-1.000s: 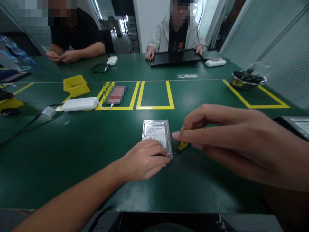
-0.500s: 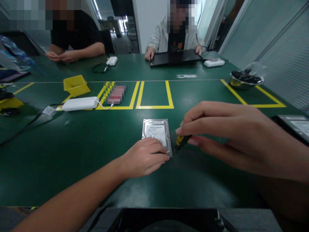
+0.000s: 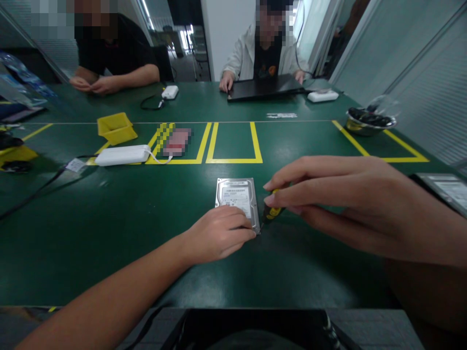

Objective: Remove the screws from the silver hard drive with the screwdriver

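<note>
A silver hard drive with a white label lies flat on the green table before me. My left hand rests over its lower half, fingers closed against it and fingertips at the near right corner. A small screwdriver with a black and yellow handle is pinched between the thumb and fingers of my right hand. It leans, its tip down at the drive's near right corner; the exact contact spot is too small to make out. My left hand hides the lower part of the label.
Beyond the drive are a yellow bin, a white power bank with cables and a blurred pinkish device. A metal bowl of dark items stands far right. Another drive lies right. Two people sit opposite, one holding a black panel.
The fingers of my right hand have shifted on the screwdriver, and its handle stands more upright. My left hand keeps its place on the hard drive. The view has moved slightly.
</note>
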Available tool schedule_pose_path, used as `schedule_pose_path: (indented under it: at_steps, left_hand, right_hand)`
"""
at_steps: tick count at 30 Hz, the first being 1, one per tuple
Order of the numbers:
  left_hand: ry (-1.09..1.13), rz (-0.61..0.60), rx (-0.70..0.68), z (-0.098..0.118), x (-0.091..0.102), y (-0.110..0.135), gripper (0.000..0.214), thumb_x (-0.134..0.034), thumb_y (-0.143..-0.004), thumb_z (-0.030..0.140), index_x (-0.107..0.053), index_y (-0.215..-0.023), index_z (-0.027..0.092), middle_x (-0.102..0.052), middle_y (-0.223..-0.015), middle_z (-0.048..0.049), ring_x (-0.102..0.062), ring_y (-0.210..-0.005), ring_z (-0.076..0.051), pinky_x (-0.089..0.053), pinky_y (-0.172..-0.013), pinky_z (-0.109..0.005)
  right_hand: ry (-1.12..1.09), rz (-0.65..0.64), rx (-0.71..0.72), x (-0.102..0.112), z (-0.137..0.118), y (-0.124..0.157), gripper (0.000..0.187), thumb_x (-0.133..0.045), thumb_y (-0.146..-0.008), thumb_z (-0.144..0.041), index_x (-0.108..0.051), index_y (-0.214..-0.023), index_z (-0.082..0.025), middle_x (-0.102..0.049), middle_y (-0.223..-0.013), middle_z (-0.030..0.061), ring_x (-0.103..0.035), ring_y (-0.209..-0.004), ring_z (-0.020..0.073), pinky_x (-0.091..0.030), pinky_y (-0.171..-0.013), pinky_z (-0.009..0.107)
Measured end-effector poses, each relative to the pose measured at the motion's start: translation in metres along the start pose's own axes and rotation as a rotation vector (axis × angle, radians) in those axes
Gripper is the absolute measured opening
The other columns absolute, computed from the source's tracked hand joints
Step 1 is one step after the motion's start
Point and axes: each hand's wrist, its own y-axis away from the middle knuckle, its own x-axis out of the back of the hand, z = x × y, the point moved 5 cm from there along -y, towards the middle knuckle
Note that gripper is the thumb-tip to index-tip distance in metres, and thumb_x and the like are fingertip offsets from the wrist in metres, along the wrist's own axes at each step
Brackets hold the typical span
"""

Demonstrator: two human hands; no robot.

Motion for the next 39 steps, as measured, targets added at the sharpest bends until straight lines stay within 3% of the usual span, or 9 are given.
schedule_pose_path:
  at_steps: [6,14,24,31,39]
  left_hand:
    - [-0.021,-0.009,-0.002,0.0008,-0.0008,0.0004,0.018,-0.057,-0.094,0.016,-0.069,-0.108,0.014,-0.071,-0.103,-0.0086,-0.064,-0.1,-0.023,-0.053,-0.087,-0.039]
    - [-0.021,0.016,0.0,0.0,-0.0013,0.0011,0.018,-0.057,-0.095,0.017,-0.068,-0.108,0.016,-0.071,-0.102,-0.0073,-0.064,-0.098,-0.023,-0.053,-0.085,-0.038]
    - [0.04,0.029,0.049,-0.0025,-0.0013,0.0013,0.015,-0.061,-0.092,0.018,-0.069,-0.105,0.016,-0.071,-0.101,-0.0061,-0.065,-0.096,-0.021,-0.052,-0.086,-0.037]
    - [0.01,0.023,0.024,-0.0005,0.0011,0.0,0.016,-0.058,-0.094,0.019,-0.069,-0.105,0.018,-0.071,-0.101,-0.0064,-0.065,-0.096,-0.021,-0.051,-0.085,-0.036]
    - [0.014,-0.002,0.042,-0.0012,-0.0011,0.0002,0.017,-0.057,-0.094,0.018,-0.07,-0.106,0.018,-0.07,-0.102,-0.0067,-0.062,-0.095,-0.022,-0.05,-0.084,-0.038]
  right_hand:
    - [0.043,0.015,0.001,0.0002,-0.0023,0.0002,0.026,-0.052,-0.091,-0.006,-0.065,-0.112,-0.016,-0.065,-0.119,0.0031,-0.061,-0.107,0.0107,-0.045,-0.091,0.019]
    - [0.075,0.022,-0.063,-0.001,0.0012,0.0011,0.023,-0.057,-0.09,-0.013,-0.066,-0.111,-0.019,-0.062,-0.11,0.0019,-0.059,-0.097,0.0118,-0.045,-0.081,0.022]
    - [-0.031,-0.001,0.004,-0.0017,-0.0033,0.0001,0.025,-0.051,-0.094,-0.008,-0.066,-0.114,-0.016,-0.065,-0.119,0.0024,-0.06,-0.109,0.0092,-0.043,-0.094,0.015]
    - [-0.045,0.013,0.014,0.0006,-0.0047,-0.0005,0.022,-0.053,-0.094,-0.01,-0.068,-0.11,-0.013,-0.067,-0.116,0.0037,-0.061,-0.105,0.0094,-0.044,-0.092,0.015]
    - [0.003,0.005,-0.013,-0.0013,-0.0021,0.0001,0.033,-0.054,-0.092,-0.011,-0.066,-0.123,-0.014,-0.063,-0.121,0.0039,-0.06,-0.106,0.01,-0.044,-0.092,0.015]
